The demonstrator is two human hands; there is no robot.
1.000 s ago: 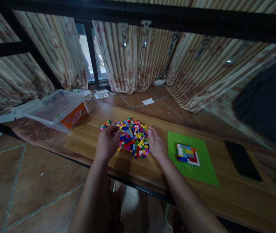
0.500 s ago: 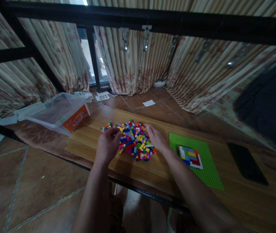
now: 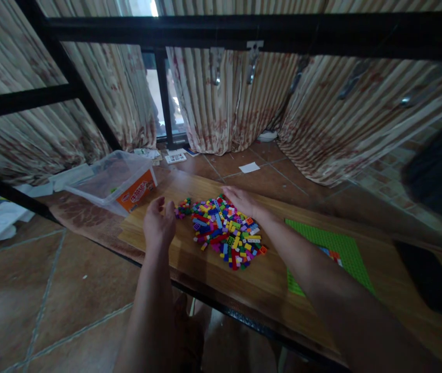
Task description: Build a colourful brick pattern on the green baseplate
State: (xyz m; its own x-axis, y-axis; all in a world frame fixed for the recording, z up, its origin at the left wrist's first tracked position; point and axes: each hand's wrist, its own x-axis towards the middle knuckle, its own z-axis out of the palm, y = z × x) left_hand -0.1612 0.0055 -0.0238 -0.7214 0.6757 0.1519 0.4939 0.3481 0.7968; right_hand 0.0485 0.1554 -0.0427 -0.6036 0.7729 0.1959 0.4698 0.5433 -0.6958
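A heap of small multicoloured building bricks (image 3: pixel 228 233) is spread on the wooden tabletop. Left of the heap, my left hand (image 3: pixel 159 224) hovers with fingers loosely curled and thumb apart; I see nothing in it. My right hand (image 3: pixel 242 202) reaches over the heap's far right edge, fingers stretched out and touching or just above the bricks. Under my right forearm lies a green baseplate (image 3: pixel 345 243). The built block of bricks (image 3: pixel 333 255) on it is mostly hidden by that forearm.
A clear plastic box (image 3: pixel 108 181) with an orange label stands at the table's left end. A dark flat slab (image 3: pixel 426 274) lies right of the baseplate. A black metal bar (image 3: pixel 244 31) crosses above, before striped curtains. Papers (image 3: pixel 249 167) lie on the tiled floor.
My left hand has moved left, off the heap, and its thumb and fingers have parted. My right hand has shifted to the heap's far side, its forearm now covering the built block. The view has turned slightly.
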